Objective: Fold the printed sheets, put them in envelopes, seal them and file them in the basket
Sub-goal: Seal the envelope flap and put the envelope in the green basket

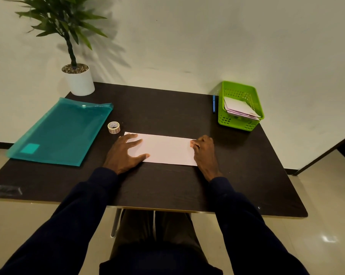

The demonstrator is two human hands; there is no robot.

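Note:
A folded white sheet (165, 148) lies flat on the dark table (167, 185) in front of me. My left hand (126, 153) rests on its left end with the fingers spread and straight. My right hand (204, 149) is at the sheet's right edge with the fingers curled, fingertips pressing the paper's edge. A green basket (227, 120) stands at the far right and holds several white envelopes (240, 109). A roll of tape (114, 127) sits just beyond the sheet's left corner.
A teal plastic folder (60, 132) lies on the left of the table. A potted plant (79, 80) stands at the back left corner. A blue pen (213, 104) lies beside the basket. A clear wrapper (6, 190) sits at the near left edge.

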